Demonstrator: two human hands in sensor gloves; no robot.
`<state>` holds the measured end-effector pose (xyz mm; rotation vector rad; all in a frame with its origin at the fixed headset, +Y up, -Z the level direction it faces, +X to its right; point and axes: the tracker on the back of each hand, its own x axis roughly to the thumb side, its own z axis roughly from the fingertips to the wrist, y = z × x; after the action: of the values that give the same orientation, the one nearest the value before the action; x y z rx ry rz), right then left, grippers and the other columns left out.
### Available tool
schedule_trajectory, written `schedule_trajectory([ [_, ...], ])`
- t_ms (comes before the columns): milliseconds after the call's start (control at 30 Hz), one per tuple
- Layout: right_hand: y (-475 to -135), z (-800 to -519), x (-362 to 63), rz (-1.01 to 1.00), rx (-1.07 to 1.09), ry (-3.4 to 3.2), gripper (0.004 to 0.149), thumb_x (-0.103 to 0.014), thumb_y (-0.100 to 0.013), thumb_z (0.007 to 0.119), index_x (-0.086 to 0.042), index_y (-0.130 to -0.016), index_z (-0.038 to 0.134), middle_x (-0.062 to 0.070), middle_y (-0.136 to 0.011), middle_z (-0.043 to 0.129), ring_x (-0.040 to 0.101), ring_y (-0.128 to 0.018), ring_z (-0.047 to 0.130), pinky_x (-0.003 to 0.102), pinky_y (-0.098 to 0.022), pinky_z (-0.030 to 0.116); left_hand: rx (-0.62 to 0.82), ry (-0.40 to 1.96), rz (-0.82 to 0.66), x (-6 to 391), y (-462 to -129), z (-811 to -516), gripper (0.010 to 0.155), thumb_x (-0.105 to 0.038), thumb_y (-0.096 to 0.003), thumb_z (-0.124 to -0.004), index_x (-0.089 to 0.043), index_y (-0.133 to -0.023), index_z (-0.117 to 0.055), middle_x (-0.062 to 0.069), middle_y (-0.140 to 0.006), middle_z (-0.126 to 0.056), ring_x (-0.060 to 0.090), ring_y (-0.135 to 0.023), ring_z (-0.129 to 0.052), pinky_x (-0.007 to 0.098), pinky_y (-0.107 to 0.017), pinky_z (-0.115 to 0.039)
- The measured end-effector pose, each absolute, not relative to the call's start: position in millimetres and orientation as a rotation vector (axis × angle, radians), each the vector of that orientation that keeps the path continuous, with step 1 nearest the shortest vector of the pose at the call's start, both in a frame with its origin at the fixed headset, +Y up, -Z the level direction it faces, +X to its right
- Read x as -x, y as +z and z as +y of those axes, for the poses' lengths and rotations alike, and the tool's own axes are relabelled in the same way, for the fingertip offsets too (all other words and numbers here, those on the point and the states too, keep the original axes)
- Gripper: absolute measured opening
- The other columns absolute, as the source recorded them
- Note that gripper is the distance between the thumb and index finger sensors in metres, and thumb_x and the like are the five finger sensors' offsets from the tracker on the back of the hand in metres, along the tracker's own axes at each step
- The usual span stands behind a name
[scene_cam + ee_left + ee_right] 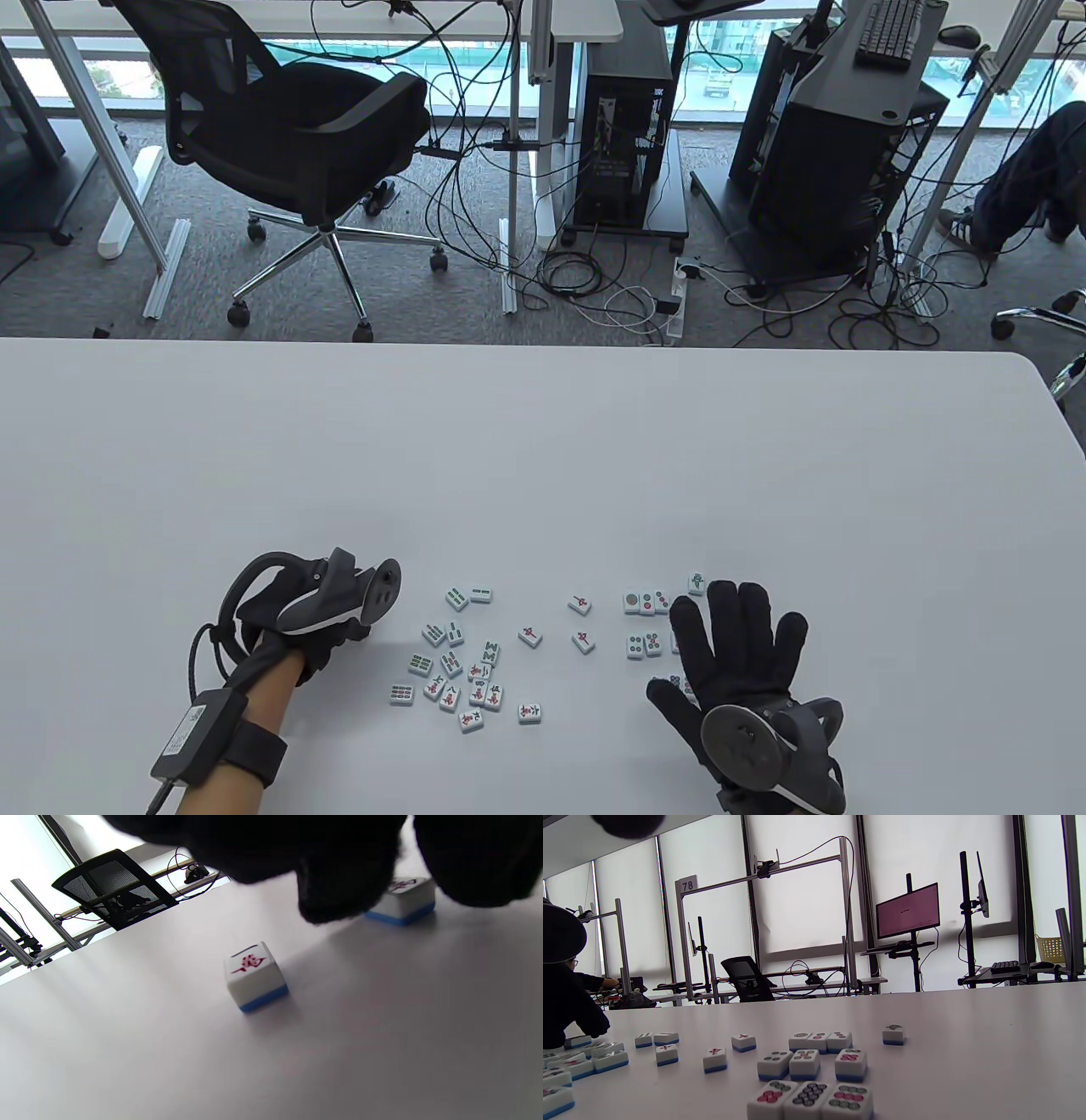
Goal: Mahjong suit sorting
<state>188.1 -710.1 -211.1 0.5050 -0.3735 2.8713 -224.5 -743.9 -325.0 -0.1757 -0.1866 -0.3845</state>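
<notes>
Nine circle tiles (814,1065) sit grouped in rows near the worktop's front edge, under the flat, empty right hand (736,654). Mixed bamboo-and-character pile (454,675) left of centre is unsorted. Left hand (318,607) grip can't be told. Roughly a third done.

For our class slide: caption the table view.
Two black-gloved hands, left and right, flank small white mahjong tiles on a white table.

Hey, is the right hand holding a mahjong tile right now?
No. In the table view the right hand lies flat with its fingers spread straight, beside the circle-suit tiles, with nothing pinched in them.
</notes>
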Motion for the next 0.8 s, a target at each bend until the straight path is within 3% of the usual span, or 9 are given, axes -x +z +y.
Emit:
schedule_trajectory([
  [133, -211, -708, -190, -0.378, -0.49, 2.86, 0.079, -0.061, -0.049, 0.054, -0.029, -0.108, 0.011, 0.014, -0.114, 0.002, 0.045, -0.102, -0.001, 0.075, -0.067, 0.009, 0.08, -0.338, -0.167, 228, -313, -713, 0.067, -0.062, -0.027, -0.086, -0.031, -0.087, -0.081, -0.021, -0.046, -0.097, 0.005, -0.02, -0.096, 0.03, -0.029, -0.085],
  [300, -212, -709, -190, -0.378, -0.489, 2.859, 0.079, -0.061, -0.049, 0.054, -0.03, -0.108, 0.011, 0.014, -0.114, 0.002, 0.045, -0.102, 0.0, 0.075, -0.067, 0.01, -0.024, -0.295, -0.312, 205, -288, -688, 0.063, -0.06, -0.029, -0.086, -0.03, -0.084, -0.084, -0.021, -0.044, -0.098, 0.004, -0.019, -0.096, 0.029, -0.027, -0.085],
  [500, -211, -709, -189, -0.37, -0.497, 2.869, 0.079, -0.061, -0.049, 0.054, -0.029, -0.108, 0.011, 0.015, -0.114, 0.003, 0.045, -0.102, 0.0, 0.075, -0.067, 0.01, -0.023, -0.286, -0.683, 128, -248, -709, 0.054, -0.059, -0.0319, -0.084, -0.031, -0.079, -0.087, -0.023, -0.038, -0.097, 0.003, -0.013, -0.093, 0.028, -0.023, -0.085],
  [600, -211, -710, -189, -0.373, -0.498, 2.864, 0.079, -0.061, -0.049, 0.054, -0.029, -0.108, 0.011, 0.015, -0.114, 0.003, 0.045, -0.102, 0.0, 0.075, -0.067, 0.01, -0.044, -0.311, -0.799, 94, -233, -720, 0.054, -0.057, -0.0318, -0.085, -0.032, -0.08, -0.086, -0.023, -0.037, -0.097, 0.004, -0.013, -0.093, 0.028, -0.023, -0.085],
  [700, -211, -710, -189, -0.371, -0.5, 2.86, 0.079, -0.061, -0.049, 0.054, -0.029, -0.108, 0.011, 0.015, -0.114, 0.003, 0.045, -0.102, 0.0, 0.075, -0.067, 0.01, -0.098, -0.393, -0.853, 65, -226, -727, 0.057, -0.058, -0.0315, -0.085, -0.032, -0.082, -0.084, -0.023, -0.037, -0.096, 0.003, -0.012, -0.093, 0.028, -0.023, -0.085],
  [800, -212, -710, -189, -0.368, -0.503, 2.858, 0.079, -0.061, -0.049, 0.054, -0.029, -0.108, 0.011, 0.015, -0.114, 0.003, 0.045, -0.102, 0.0, 0.075, -0.067, 0.01, -0.06, -0.425, -0.85, 45, -229, -737, 0.057, -0.061, -0.0307, -0.084, -0.029, -0.079, -0.087, -0.023, -0.035, -0.096, 0.003, -0.01, -0.092, 0.028, -0.021, -0.084],
])
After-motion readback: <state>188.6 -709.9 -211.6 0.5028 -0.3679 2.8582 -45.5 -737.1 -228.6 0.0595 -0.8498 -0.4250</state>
